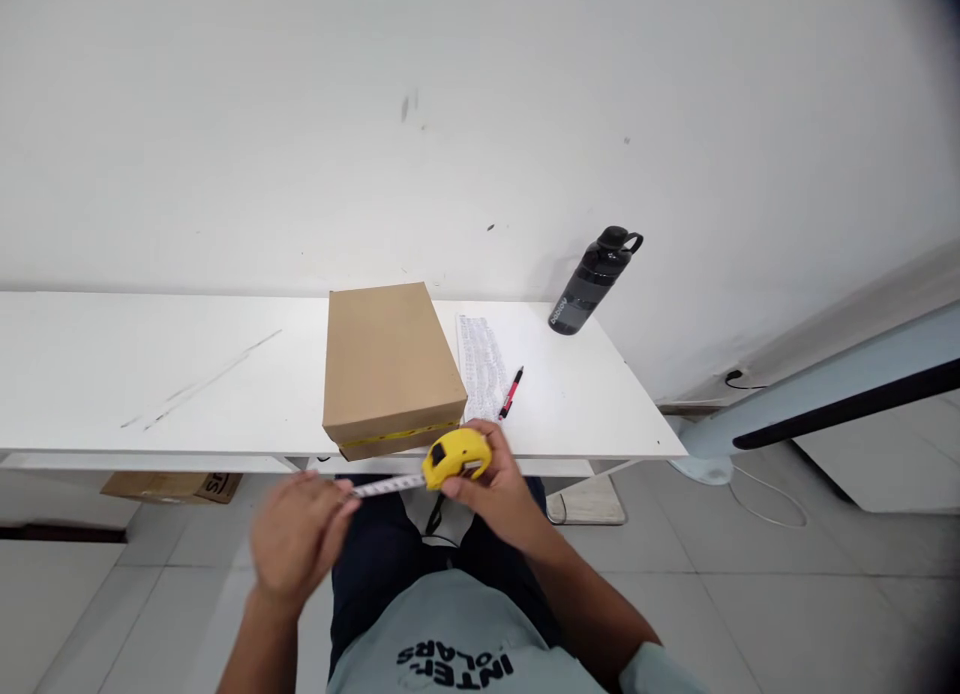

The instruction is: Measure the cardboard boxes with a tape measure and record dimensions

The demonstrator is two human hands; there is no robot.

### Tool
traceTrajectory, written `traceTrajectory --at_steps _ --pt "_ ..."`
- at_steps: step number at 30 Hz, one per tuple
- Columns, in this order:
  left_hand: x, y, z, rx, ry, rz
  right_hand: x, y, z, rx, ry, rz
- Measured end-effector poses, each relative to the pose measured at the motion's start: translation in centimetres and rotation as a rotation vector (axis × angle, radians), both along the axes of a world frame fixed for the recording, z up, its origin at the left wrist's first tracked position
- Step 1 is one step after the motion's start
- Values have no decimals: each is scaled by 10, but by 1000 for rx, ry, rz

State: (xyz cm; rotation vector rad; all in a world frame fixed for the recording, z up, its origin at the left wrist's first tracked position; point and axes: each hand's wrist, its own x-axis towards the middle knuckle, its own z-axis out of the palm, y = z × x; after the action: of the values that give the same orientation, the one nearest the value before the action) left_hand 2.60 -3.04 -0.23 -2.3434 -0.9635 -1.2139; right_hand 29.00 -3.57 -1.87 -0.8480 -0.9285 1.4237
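shirt: pale grey-green, dark lettering | trousers: dark navy | forearms bare

A yellow plastic tape measure (pixel 456 456) with a pale blade, a plain brown cardboard box (pixel 388 364), a black water bottle (pixel 592 280), a red-and-black pen (pixel 511 392), a white surface (pixel 150 374).

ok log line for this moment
right hand: holds tape measure | left hand: pinches tape blade | cardboard box: on table

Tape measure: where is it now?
Head view, low centre: the tape measure sits in the right hand, just off the table's near edge below the cardboard box, blade drawn to the left hand.
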Motion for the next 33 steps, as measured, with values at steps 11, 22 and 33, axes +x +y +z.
traceTrajectory --at_steps 11,22,33 --pt "-61 75 -13 18 -216 350 75 93 19 249 -32 -531" --pt "-20 60 -9 -281 -147 73 44 89 7 224 -62 -397" --pt "-10 62 -11 -239 -252 98 44 89 3 232 -96 -413"
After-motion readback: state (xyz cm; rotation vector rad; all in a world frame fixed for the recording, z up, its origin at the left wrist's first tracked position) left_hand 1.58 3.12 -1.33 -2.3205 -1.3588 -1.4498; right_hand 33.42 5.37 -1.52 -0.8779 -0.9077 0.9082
